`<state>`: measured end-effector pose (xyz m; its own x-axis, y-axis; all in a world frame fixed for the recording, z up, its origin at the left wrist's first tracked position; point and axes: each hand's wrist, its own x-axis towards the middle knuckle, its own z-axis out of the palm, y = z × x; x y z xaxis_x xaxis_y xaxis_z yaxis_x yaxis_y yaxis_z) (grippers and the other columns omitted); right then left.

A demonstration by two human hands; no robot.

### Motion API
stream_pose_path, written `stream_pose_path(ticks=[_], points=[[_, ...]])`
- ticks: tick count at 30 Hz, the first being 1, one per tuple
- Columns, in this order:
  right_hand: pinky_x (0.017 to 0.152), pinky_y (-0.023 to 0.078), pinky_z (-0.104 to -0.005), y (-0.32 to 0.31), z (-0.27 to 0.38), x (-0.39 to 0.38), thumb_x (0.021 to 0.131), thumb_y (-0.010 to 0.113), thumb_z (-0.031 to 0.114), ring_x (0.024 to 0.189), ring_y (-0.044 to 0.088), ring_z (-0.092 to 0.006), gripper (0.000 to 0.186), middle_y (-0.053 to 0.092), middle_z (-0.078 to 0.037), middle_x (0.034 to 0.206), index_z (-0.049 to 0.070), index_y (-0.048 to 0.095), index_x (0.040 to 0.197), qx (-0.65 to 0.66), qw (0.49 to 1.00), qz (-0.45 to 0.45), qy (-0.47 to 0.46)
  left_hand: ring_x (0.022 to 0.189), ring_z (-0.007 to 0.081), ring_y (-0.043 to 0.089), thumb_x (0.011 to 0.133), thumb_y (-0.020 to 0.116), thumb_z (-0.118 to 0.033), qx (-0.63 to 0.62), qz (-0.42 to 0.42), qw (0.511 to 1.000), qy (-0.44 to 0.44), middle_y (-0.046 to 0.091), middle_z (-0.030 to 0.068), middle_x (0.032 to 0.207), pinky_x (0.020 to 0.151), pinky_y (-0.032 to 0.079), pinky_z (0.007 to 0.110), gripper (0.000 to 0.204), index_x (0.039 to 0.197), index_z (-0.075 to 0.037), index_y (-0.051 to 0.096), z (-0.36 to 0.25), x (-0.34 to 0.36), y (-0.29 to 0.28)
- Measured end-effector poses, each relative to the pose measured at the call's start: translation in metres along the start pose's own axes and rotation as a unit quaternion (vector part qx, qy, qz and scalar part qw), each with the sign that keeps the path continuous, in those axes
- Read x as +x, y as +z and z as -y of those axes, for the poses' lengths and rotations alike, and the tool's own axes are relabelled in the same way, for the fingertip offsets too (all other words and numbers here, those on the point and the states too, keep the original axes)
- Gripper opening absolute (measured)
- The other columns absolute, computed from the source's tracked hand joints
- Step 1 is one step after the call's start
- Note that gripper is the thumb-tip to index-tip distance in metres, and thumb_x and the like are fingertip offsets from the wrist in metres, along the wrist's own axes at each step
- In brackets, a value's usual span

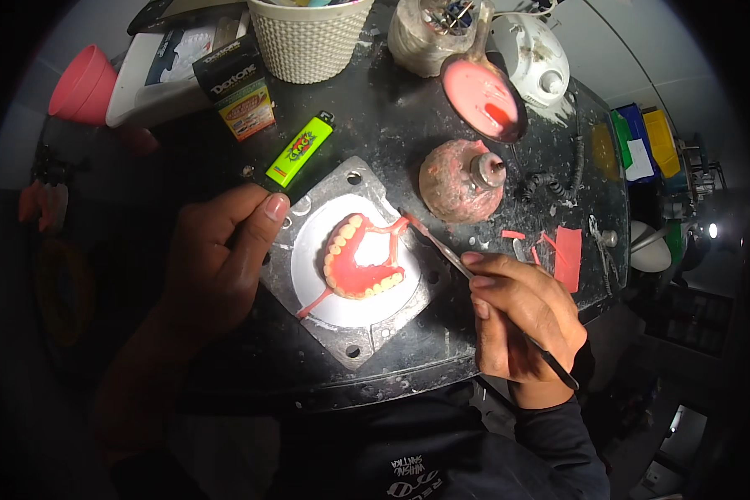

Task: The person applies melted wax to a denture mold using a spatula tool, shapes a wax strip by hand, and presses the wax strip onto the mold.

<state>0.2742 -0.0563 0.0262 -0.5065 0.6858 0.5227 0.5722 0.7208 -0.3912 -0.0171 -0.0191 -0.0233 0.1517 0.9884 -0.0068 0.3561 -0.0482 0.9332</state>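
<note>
A pink wax denture (352, 268) with cream teeth lies on white plaster (312, 242) set in a square metal flask half (354, 353). Pink wax strips run out from it, one at the lower left and others at the upper right. My right hand (525, 312) grips a slim metal wax carver (442, 247) with a dark handle end. Its tip meets the pink wax strip at the flask's right edge. My left hand (229, 250) is closed at the flask's left side, thumb against forefinger; what they hold, if anything, is hidden. Just above it lies a yellow-green lighter (300, 152).
Beyond the flask stands a pink-stained round burner (461, 183). Behind it is a dark-rimmed pan (479, 98) of pink wax. Pink wax sheet pieces (567, 260) lie at right. A woven basket (310, 42), black box (235, 87), white tray (137, 87) and pink bowl (86, 86) stand far left.
</note>
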Motion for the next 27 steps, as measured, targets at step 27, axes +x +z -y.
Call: stream_pose_path(ticks=[27], points=[[0.06, 0.058, -0.0288, 0.0043, 0.0014, -0.0027, 0.069, 0.075, -0.011, 0.073, 0.074, -0.0231, 0.029, 0.074, -0.022, 0.103, -0.007, 0.072, 0.098, -0.028, 0.999, -0.019, -0.041, 0.06, 0.0049, 0.036, 0.106, 0.058, -0.013, 0.021, -0.006, 0.999, 0.038, 0.044, 0.0045, 0.058, 0.052, 0.031, 0.032, 0.035, 0.074, 0.001, 0.051, 0.0031, 0.001, 0.0006]])
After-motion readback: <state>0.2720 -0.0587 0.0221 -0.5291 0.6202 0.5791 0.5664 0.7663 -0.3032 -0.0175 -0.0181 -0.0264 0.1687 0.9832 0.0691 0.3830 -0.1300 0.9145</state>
